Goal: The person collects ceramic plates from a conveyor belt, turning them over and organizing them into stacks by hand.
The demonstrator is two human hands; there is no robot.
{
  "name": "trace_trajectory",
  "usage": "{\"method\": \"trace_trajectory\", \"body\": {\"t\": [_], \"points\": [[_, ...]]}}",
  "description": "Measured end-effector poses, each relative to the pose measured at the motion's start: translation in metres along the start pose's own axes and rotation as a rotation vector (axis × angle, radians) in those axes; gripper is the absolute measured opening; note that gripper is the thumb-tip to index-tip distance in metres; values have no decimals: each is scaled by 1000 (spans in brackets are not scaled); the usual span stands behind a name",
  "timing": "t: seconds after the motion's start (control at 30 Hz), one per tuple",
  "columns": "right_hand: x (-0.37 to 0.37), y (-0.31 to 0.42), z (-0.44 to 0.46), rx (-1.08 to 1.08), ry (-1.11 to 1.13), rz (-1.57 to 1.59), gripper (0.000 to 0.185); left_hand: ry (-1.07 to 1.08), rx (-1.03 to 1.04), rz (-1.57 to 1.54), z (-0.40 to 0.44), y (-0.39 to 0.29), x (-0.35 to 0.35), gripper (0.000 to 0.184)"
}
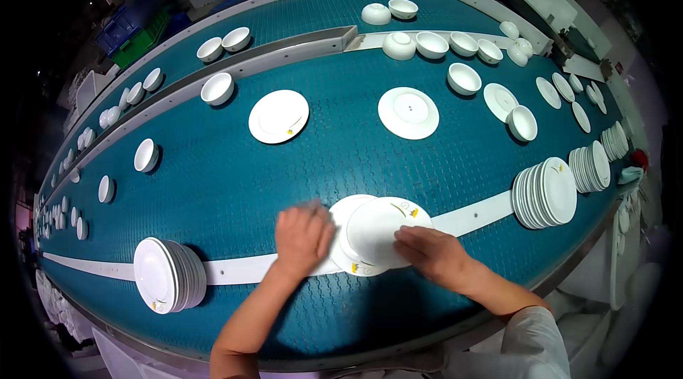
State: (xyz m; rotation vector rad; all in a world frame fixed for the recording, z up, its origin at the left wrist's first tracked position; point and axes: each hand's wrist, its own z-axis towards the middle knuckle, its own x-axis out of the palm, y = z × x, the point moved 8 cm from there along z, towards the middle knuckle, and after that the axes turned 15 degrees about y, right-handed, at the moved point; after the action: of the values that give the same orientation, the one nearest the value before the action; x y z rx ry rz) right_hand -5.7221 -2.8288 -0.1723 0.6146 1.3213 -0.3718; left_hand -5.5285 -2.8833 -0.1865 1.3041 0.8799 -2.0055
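The plates (384,233) lie overlapped across the strip (473,216). Your right hand (435,257) meets the top rim (gripping or not, I can't tell); your left hand (304,237) curls beside them, its hold unclear. Handle rims lightly, with even pressure.

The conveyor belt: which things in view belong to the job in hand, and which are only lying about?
Likely in the job:
- overlapping plates, between left hand and right hand
- plate stacks along the near white strip
- loose plates, possibly

Likely just lying about:
- bowls farther up the belt, untouched
- green crate beyond the belt
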Motion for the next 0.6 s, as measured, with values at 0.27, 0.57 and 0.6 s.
{"method": "trace_trajectory", "body": {"t": [0.27, 0.57, 0.6], "points": [[17, -167, 88, 275, -5, -242, 25, 112, -368, 369, 90, 183, 60, 44], [67, -246, 142, 441, 534, -433, 46, -252, -300, 242, 104, 74, -17, 17], [63, -245, 129, 472, 484, -384, 45, -271, -200, 172, 102, 36, -27, 13]]}}
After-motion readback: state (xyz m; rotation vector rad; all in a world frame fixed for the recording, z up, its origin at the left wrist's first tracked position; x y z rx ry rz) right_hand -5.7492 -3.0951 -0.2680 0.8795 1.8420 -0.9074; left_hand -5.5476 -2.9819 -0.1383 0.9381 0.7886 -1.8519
